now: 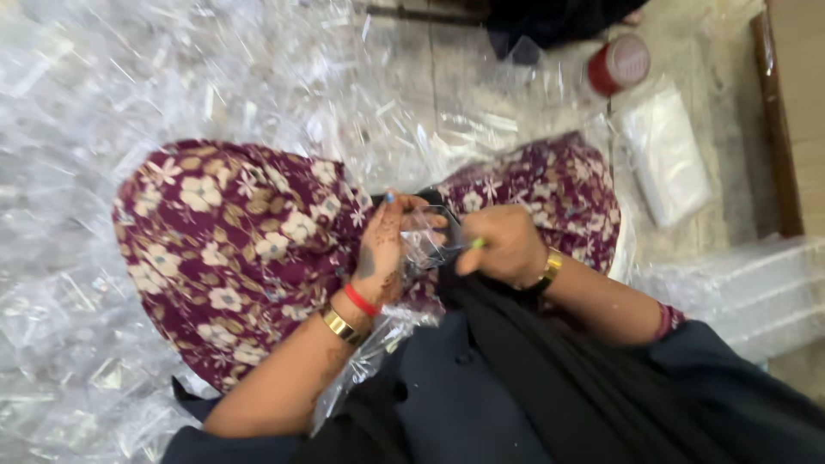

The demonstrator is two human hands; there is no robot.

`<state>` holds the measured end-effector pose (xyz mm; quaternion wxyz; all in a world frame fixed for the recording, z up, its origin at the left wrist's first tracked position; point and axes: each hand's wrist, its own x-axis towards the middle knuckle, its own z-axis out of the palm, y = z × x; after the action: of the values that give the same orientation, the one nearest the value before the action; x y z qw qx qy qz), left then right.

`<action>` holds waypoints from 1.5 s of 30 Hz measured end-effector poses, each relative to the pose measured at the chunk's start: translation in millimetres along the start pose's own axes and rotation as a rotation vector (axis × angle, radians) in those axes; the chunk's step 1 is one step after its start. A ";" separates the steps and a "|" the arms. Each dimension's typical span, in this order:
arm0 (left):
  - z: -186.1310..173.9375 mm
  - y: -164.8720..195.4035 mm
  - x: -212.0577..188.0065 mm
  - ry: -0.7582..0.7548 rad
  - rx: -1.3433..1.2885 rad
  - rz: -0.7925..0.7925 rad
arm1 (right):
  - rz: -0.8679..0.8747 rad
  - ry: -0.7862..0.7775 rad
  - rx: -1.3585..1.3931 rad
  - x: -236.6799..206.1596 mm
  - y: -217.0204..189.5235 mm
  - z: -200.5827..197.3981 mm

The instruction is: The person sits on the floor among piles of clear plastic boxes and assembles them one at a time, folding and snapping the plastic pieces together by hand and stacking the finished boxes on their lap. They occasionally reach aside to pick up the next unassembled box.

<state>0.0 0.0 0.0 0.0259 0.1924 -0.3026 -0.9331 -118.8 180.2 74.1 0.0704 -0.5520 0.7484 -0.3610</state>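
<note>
A small clear plastic bag [427,245] is held over the lap, between the two hands, above a maroon floral skirt [241,249]; the left hand [384,249] is closed on the bag's left edge, its thumb laid across the front of the film and its other fingers curled behind it, so that the bag is pinched between them; a dark henna pattern is seen on the back of that hand, and a red band [361,301] and a gold bangle [342,326] are worn at the wrist. The right hand [503,245] is curled into a loose fist at the bag's right edge; a thin yellow-green item [475,244] is pinched at its fingertips, its tip just touching the bag; what the item is cannot be told through the blur. A longer strip of clear plastic [369,361] is seen trailing down beneath the left wrist. Heaps of clear plastic bags [103,103] are spread over the floor all round; a red-lidded jar [619,64] and a flat white packet [666,155] are seen well apart at the upper right.
</note>
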 end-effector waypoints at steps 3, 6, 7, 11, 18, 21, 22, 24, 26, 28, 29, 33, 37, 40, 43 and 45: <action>7.2 19.1 -2.6 -0.194 -0.282 -0.123 | 0.587 0.400 1.075 41.6 27.3 -9.4; 6.5 20.1 -1.9 -0.549 -0.287 -0.131 | 0.456 0.340 0.378 91.2 72.8 -17.4; 5.4 18.7 -2.9 -0.683 -0.250 -0.125 | 0.359 0.307 0.082 115.1 87.9 -6.9; 4.9 13.0 -7.5 -0.667 -0.186 -0.026 | 0.371 -0.080 -0.327 168.5 100.5 71.1; 6.7 46.2 -10.5 -0.033 -0.168 0.239 | 0.239 -0.297 -0.276 157.7 87.1 82.6; 5.4 51.7 -7.5 0.260 0.330 0.442 | 0.278 0.075 0.026 121.1 77.5 56.2; 6.9 50.3 -7.7 0.344 0.529 0.495 | 0.262 0.246 0.140 103.1 70.3 44.4; 14.2 46.3 -13.5 0.239 0.484 0.461 | 0.452 0.444 0.325 66.8 49.2 15.4; 13.8 42.6 -14.0 0.124 0.370 0.463 | 0.318 0.590 0.249 46.1 29.1 -2.3; 16.0 39.2 -10.6 -0.012 0.211 0.528 | 0.398 0.662 0.440 32.4 12.1 -16.8; 14.2 38.5 -11.8 -0.017 0.125 0.448 | 0.401 0.650 0.469 28.7 4.5 -20.6; 2.6 37.8 -12.4 0.045 0.015 0.288 | 0.397 0.672 0.599 30.4 -13.0 -27.0; -2.2 32.8 -12.0 0.061 0.136 0.342 | 0.304 0.693 0.610 36.3 -20.7 -23.5; 4.1 32.4 -12.6 -0.130 0.050 0.443 | 0.289 0.672 0.529 38.8 -31.2 -22.8; 22.5 27.8 -17.9 0.007 0.489 0.396 | 0.039 0.389 0.233 45.8 -34.4 -34.5; 28.1 35.6 -19.7 -0.053 0.710 0.504 | 0.002 0.093 0.217 55.7 -35.4 -39.0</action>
<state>5.3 -10.2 48.1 0.1772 0.0854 -0.6426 -0.7405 -132.2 144.8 140.7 0.0951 -0.5231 0.7078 -0.4651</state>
